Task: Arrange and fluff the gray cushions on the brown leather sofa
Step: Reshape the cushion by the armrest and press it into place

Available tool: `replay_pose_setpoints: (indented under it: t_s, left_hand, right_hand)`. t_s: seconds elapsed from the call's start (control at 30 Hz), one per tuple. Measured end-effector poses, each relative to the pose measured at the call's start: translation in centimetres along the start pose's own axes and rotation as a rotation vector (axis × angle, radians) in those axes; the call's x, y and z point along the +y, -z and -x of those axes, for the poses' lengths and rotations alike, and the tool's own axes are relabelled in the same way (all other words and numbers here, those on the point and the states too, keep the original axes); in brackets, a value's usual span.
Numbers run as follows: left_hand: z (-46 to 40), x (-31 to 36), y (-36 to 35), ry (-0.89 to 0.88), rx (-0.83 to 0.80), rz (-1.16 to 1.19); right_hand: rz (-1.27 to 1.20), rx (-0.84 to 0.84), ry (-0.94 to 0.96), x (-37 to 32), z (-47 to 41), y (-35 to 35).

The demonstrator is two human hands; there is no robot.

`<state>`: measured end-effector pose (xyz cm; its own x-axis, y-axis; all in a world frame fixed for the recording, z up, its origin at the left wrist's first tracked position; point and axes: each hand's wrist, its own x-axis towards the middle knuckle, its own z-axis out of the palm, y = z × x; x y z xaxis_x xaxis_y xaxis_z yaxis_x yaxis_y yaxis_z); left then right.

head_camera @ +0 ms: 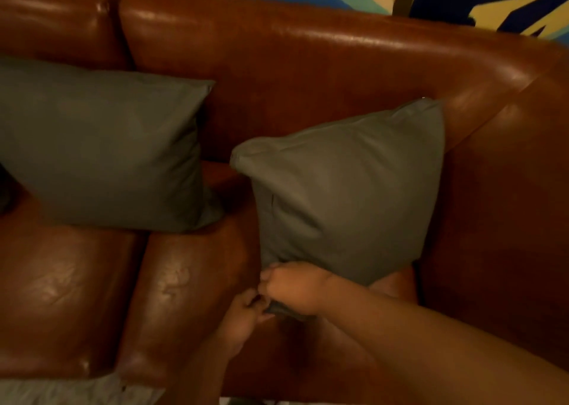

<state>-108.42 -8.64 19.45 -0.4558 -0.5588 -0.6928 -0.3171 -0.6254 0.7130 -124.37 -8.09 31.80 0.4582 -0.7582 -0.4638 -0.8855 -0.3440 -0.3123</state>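
The scene is dim and warm-toned, everything tinted orange-brown. Soft glare streaks run along the top of the brown leather sofa (pixel 308 75) back and pale sheen patches sit on the near seat cushions. Deep shadow pools under the two gray fabric cushions (pixel 101 146). The whole picture is soft and slightly blurred, and the sofa's back bows toward the edges.

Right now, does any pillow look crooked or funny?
Yes. The right gray cushion stands tilted on one corner in the sofa corner, its bottom bunched where both hands pinch it. The left gray cushion leans neatly against the backrest.
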Motion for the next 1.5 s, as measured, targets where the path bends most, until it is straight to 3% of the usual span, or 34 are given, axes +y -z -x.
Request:
replay_pose_setpoints:
  t_s: [0.1, 0.23, 0.33, 0.4, 0.47, 0.57, 0.63, 0.73, 0.8, 0.83, 0.87, 0.93, 1.03, 1.2, 1.27, 1.5]
  left_hand:
    - [1.4, -1.7, 0.4, 0.007, 0.125, 0.039]
    - [3.0, -7.0, 2.7, 0.069, 0.270, -0.079]
    - [3.6, -8.9, 3.4, 0.110, 0.366, -0.166]
    - [3.0, -8.0, 3.3, 0.000, 0.357, -0.220]
    - [1.8, -5.3, 2.6, -0.116, 0.241, -0.252]
    - [-0.2, -2.8, 1.5, -0.223, 0.157, -0.485]
    - [-0.6, -1.8, 1.1, -0.262, 0.201, -0.655]
    - [-0.7, -1.2, 0.9, -0.227, 0.210, -0.668]
    - [-1.0, -0.7, 0.5, -0.192, 0.200, -0.589]
    - [-1.0, -0.4, 0.3, -0.182, 0.193, -0.544]
    - [-1.1, -0.4, 0.1, -0.148, 0.181, -0.497]
    - [-0.6, -0.3, -0.4, -0.063, 0.106, -0.312]
    - [1.1, -0.6, -0.6, 0.091, 0.009, -0.032]
    - [3.7, 0.1, 0.3, 0.104, -0.284, -0.329]
    - [4.0, 0.8, 1.1, 0.140, -0.329, -0.339]
    - [4.2, 0.0, -0.8, -0.116, 0.088, -0.199]
  right_hand:
    - [0.072, 0.023, 0.053, 1.3, -0.6, 0.9]
    - [0.109, -0.086, 0.079, 2.5, -2.9, 1.4]
    - [0.114, -0.067, 0.053, 2.4, -4.8, 1.4]
    - [0.111, -0.020, 0.049, 1.8, -5.3, 1.7]
    - [0.039, 0.118, 0.062, 1.4, -5.1, 1.8]
    - [-0.279, 0.473, 0.058, -0.8, -3.2, -1.0]
    - [-0.564, 0.647, -0.088, -2.9, -1.4, -5.0]
    - [-1.038, 0.643, -0.659, -5.5, -0.4, -11.3]
    - [-1.625, 0.683, -1.049, -5.8, -1.0, -13.5]
    - [-1.935, 0.732, -1.134, -5.9, -1.4, -13.6]
    - [-2.187, 0.787, -1.142, -5.9, -1.6, -13.4]
    - [-2.458, 0.873, -1.002, -5.9, -1.6, -13.0]
    - [-2.636, 0.943, -0.883, -6.9, -1.4, -13.0]
    - [-2.740, 0.937, -1.087, -8.7, -0.7, -15.5]
    - [-2.728, 0.950, -1.146, -8.8, -0.5, -15.9]
    - [-2.727, 1.094, -1.236, -10.1, -1.3, -15.8]
